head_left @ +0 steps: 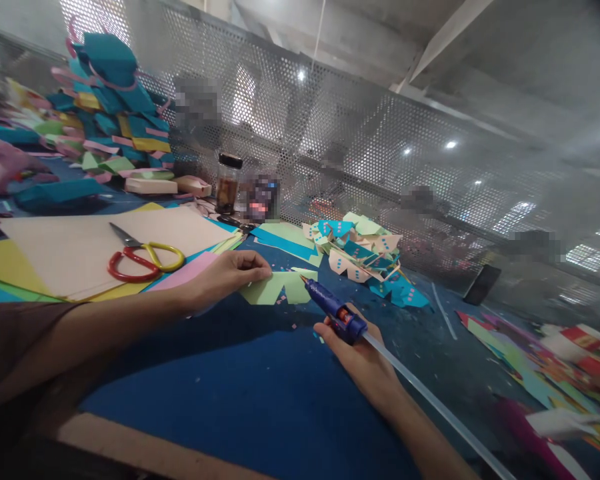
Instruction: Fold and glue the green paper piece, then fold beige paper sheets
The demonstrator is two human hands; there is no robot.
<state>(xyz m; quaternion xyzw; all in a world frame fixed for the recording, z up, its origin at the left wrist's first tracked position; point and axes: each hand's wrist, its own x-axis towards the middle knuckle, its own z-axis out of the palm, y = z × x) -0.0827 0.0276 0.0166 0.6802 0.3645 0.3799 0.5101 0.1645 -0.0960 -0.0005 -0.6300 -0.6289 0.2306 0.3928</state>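
My left hand (235, 279) pinches the top left edge of a light green paper cutout (266, 291) with a notched lower edge. Wrapped around a blue hot glue gun (333, 310) is my right hand (363, 350). The gun's nozzle points up and left, at the cutout's right end; whether it touches the paper I cannot tell. A long clear glue stick (430, 397) runs out of the gun's back toward the lower right. Tiny pink and blue paper bits lie around the cutout.
Scissors (145, 259) with red and yellow handles rest on paper sheets (70, 247) at left. Behind the cutout is a pile of folded paper pieces (365, 257). A dark-lidded jar (228, 187) stands near the perforated metal screen (290, 127). A paper figure (115, 93) rises back left.
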